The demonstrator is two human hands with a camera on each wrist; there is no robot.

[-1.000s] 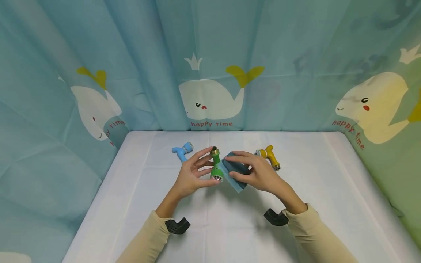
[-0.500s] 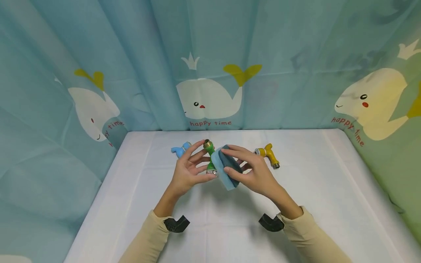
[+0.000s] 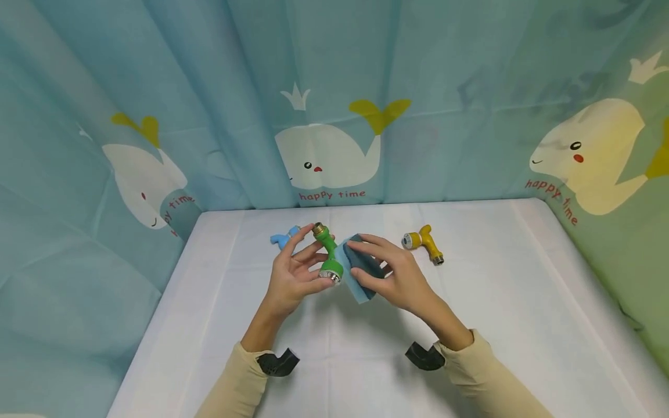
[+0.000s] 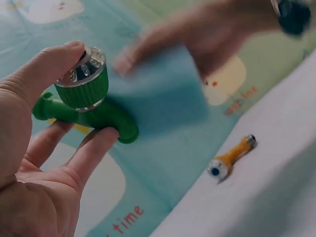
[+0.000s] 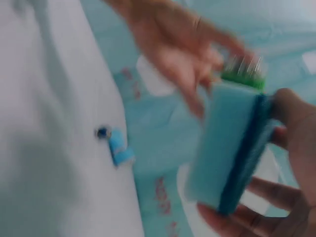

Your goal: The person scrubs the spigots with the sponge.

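Observation:
My left hand (image 3: pixel 290 281) holds a green tap (image 3: pixel 331 266) up above the table, thumb on its clear-ended knob and fingers toward the brass threaded end. In my right hand (image 3: pixel 401 277) is a two-layer sponge (image 3: pixel 351 273), light blue on one side and dark blue on the other, pinched between thumb and fingers. The sponge's light face is right at the tap's side. From the left wrist, the ribbed green knob (image 4: pixel 83 89) shows under my thumb, while the sponge (image 4: pixel 168 98) is blurred. The right wrist view has the sponge covering most of the tap.
A yellow tap (image 3: pixel 431 248) lies on the white-covered table (image 3: pixel 470 325) to the right. Behind my left hand a light blue tap (image 3: pixel 281 239) is partly hidden. Teal curtains (image 3: pixel 444 162) with whale prints hang around the table's back and sides.
Both hands and the green tap have shifted left, and the tap now leans more. The sponge covered more of the tap half a second ago; more of its body shows now.

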